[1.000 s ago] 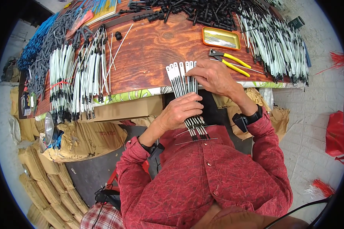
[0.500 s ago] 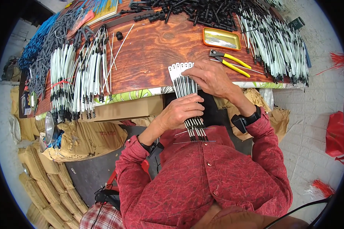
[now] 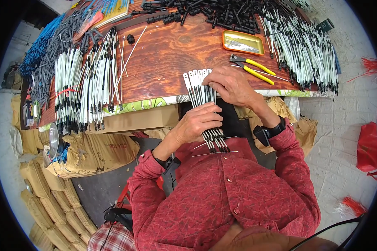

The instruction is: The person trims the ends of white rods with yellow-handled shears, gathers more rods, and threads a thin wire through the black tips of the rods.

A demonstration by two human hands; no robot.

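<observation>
A fan of slim white-and-black strips with holes in their rounded white ends lies over the table's front edge and reaches down to my lap. My left hand is closed across the middle of the fan. Near the upper right ends, my right hand bends its fingers and thumb onto the strips, covering some of them. Thin metal rods cross the lower, black-tipped ends near my shirt.
Bundles of similar strips lie on the wooden table, at left and right. Yellow-handled pliers rest below a yellow tin of thin pins. Black plastic parts are heaped at the back.
My right fingers have shifted slightly right along the strips. More of the strips on the left of the fan now show, and they look more spread. My left hand stays nearly still.
</observation>
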